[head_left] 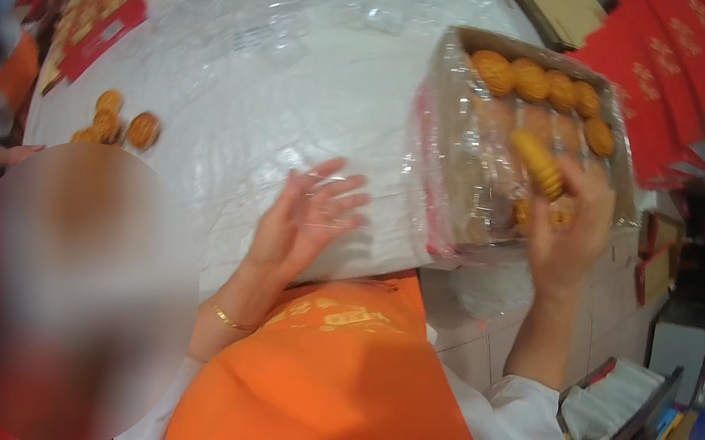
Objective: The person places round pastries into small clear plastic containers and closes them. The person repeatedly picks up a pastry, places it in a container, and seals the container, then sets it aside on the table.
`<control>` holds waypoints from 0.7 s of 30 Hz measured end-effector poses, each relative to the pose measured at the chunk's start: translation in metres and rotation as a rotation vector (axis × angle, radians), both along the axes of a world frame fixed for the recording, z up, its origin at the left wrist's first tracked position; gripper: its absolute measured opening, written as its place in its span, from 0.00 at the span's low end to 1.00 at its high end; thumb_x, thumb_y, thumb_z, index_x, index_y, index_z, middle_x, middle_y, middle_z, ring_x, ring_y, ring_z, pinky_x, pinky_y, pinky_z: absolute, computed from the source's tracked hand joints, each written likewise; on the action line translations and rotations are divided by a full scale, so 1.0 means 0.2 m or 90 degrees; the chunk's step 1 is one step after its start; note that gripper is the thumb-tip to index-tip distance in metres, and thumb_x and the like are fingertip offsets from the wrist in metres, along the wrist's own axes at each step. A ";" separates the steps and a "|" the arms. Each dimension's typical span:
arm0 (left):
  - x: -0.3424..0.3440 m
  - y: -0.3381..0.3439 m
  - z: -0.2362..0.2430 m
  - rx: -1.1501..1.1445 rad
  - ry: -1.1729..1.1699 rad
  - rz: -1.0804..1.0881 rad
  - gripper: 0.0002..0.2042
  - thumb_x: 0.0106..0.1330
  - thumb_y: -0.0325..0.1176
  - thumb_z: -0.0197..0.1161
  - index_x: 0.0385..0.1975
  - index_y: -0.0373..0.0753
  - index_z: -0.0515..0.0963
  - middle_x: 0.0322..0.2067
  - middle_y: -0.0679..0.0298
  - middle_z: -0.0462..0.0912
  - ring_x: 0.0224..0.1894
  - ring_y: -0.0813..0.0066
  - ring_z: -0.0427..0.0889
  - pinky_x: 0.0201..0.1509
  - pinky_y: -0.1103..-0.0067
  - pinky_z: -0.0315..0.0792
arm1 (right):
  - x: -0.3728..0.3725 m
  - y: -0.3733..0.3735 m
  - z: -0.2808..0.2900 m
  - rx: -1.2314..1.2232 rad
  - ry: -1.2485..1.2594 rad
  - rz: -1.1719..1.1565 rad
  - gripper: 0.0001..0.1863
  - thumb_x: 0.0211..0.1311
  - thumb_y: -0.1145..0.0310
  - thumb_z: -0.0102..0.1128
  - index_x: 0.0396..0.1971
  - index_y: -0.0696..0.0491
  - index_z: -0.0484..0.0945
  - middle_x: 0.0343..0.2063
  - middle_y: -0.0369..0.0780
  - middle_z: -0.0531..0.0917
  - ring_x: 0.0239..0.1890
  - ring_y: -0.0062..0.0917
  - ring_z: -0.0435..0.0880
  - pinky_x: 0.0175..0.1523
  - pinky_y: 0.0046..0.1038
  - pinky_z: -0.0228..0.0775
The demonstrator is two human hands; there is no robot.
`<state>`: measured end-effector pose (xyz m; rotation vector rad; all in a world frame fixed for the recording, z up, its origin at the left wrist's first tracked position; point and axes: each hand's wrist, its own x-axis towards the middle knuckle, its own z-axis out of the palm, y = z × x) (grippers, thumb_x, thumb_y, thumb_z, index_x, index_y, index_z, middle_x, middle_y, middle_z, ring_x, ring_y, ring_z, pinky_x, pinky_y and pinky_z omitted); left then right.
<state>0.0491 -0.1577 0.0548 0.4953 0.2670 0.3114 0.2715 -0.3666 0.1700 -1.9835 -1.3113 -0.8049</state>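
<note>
My right hand (573,223) grips a golden mooncake (537,165), turned edge-on so that its ridged side shows. It is above a cardboard box (451,63) lined with clear plastic. Inside that box, a row of round mooncakes (529,81) lies along the far side, with more below under clear film. My left hand (308,217) is palm up over the white-covered table (328,93), fingers spread apart. No object shows clearly in it. Farther left on the table sit several loose mooncakes (106,123).
Clear plastic trays (315,1) spread over the table's far side. Red boxes or bags (670,78) stand beyond the cardboard box. A red and gold box (102,35) is at the left edge, near a co-worker in an orange apron (17,71). A large blurred patch covers the lower left.
</note>
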 end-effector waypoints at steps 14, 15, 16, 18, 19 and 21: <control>-0.18 -0.10 0.17 -0.037 -0.040 0.103 0.32 0.79 0.58 0.34 0.71 0.40 0.58 0.66 0.51 0.66 0.69 0.60 0.64 0.72 0.63 0.60 | -0.60 0.49 -0.36 0.042 0.039 0.397 0.27 0.43 0.79 0.70 0.49 0.52 0.80 0.41 0.36 0.82 0.36 0.31 0.80 0.41 0.32 0.71; -0.19 -0.10 0.16 -0.044 -0.047 0.106 0.31 0.79 0.57 0.33 0.71 0.40 0.58 0.66 0.50 0.66 0.69 0.60 0.64 0.73 0.63 0.60 | -0.61 0.49 -0.36 0.032 0.056 0.410 0.27 0.43 0.79 0.70 0.50 0.52 0.80 0.41 0.36 0.82 0.36 0.31 0.80 0.41 0.32 0.71; -0.20 -0.09 0.16 -0.052 -0.053 0.109 0.31 0.79 0.56 0.33 0.71 0.40 0.58 0.66 0.50 0.66 0.69 0.60 0.65 0.73 0.62 0.60 | -0.61 0.49 -0.35 0.021 0.073 0.422 0.27 0.43 0.79 0.70 0.50 0.52 0.80 0.41 0.37 0.82 0.36 0.32 0.80 0.41 0.32 0.71; -0.23 -0.09 0.15 -0.069 -0.118 0.074 0.30 0.79 0.56 0.34 0.71 0.40 0.57 0.67 0.52 0.65 0.69 0.61 0.65 0.72 0.62 0.60 | -0.60 0.48 -0.32 0.027 0.106 0.408 0.27 0.43 0.79 0.71 0.50 0.52 0.80 0.41 0.37 0.82 0.36 0.32 0.80 0.41 0.32 0.71; -0.24 -0.08 0.15 -0.077 -0.151 0.057 0.30 0.79 0.56 0.34 0.71 0.40 0.57 0.67 0.53 0.65 0.69 0.61 0.65 0.72 0.61 0.61 | -0.60 0.49 -0.30 0.043 0.121 0.382 0.27 0.43 0.79 0.71 0.50 0.52 0.79 0.41 0.37 0.82 0.36 0.33 0.80 0.41 0.32 0.71; -0.24 -0.07 0.17 -0.049 -0.164 0.039 0.29 0.80 0.55 0.34 0.70 0.40 0.57 0.65 0.56 0.67 0.67 0.63 0.66 0.70 0.63 0.63 | -0.59 0.49 -0.29 0.054 0.130 0.355 0.28 0.43 0.78 0.71 0.49 0.52 0.79 0.40 0.38 0.83 0.37 0.33 0.80 0.41 0.32 0.71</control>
